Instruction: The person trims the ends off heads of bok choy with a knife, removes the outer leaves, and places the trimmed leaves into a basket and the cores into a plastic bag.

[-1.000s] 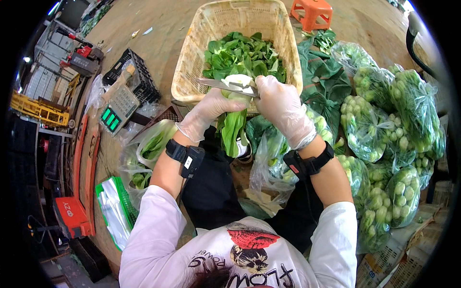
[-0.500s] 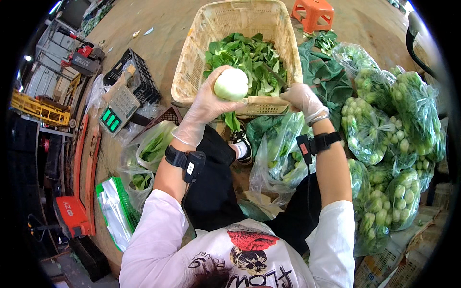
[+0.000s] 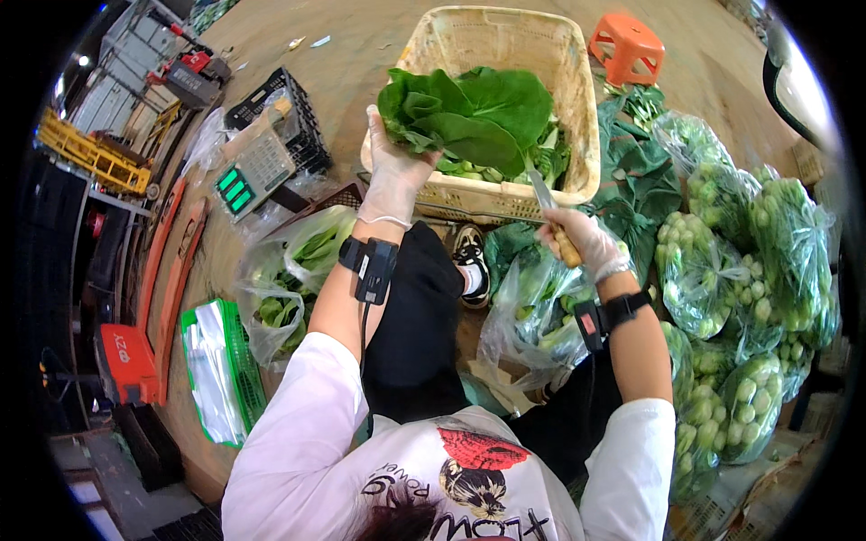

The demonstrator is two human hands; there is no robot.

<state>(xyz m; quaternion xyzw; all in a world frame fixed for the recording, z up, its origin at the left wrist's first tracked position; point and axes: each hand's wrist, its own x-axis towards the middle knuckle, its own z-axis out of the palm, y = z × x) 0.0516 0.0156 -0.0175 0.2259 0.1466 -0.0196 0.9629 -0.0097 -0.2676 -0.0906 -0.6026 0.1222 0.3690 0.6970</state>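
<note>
My left hand (image 3: 397, 171), in a clear glove, is closed around a leafy bok choy (image 3: 478, 113) at the near left of the yellowed plastic crate (image 3: 514, 41). Its broad green leaves spread over the crate and cover much of the inside. The base of the plant is hidden. In my right hand (image 3: 585, 239), also gloved, is a knife (image 3: 542, 191) with a tan handle. Its blade points up and left at the crate's near rim, close under the leaves. Loose greens (image 3: 552, 158) lie inside the crate.
Bags of bok choy (image 3: 699, 257) are piled at the right. An open plastic bag with greens (image 3: 537, 307) lies between my legs, another bag (image 3: 293, 279) at my left. A scale (image 3: 253, 171), a green basket (image 3: 244, 379) and an orange stool (image 3: 627, 50) stand around.
The bok choy has turned, from its pale base facing up to its leaves showing. My right hand has moved down and nearer, and the knife now shows. The view has shifted slightly.
</note>
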